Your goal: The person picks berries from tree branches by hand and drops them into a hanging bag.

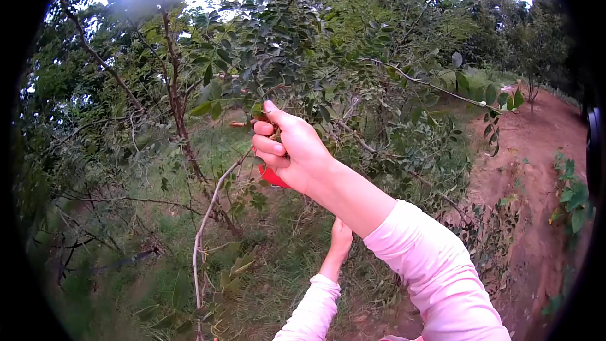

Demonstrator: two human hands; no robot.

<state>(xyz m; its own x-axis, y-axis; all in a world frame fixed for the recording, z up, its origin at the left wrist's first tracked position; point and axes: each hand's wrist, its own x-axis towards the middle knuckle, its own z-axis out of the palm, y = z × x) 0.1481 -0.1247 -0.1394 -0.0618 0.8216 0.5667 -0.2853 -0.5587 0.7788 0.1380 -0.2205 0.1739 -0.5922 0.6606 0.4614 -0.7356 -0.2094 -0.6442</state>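
My right hand [295,148] is raised in the middle of the view, thumb up and fingers curled closed. A leafy twig [218,102] runs into the pinch between thumb and forefinger, with green leaves to its left. Bits of brown and green show inside the curled fingers, too small to name. Just below these fingers a bright red thing [273,176] shows in part; its kind cannot be made out. Lower down, my left hand [341,238] reaches up behind my right forearm, which hides its fingers.
Dense leafy shrubs [303,31] stand in front of me. A bare, curved branch [201,240] rises at lower left, and a thin branch [423,81] stretches out to the right. Grass [265,246] covers the ground below. A reddish dirt path [530,170] runs along the right.
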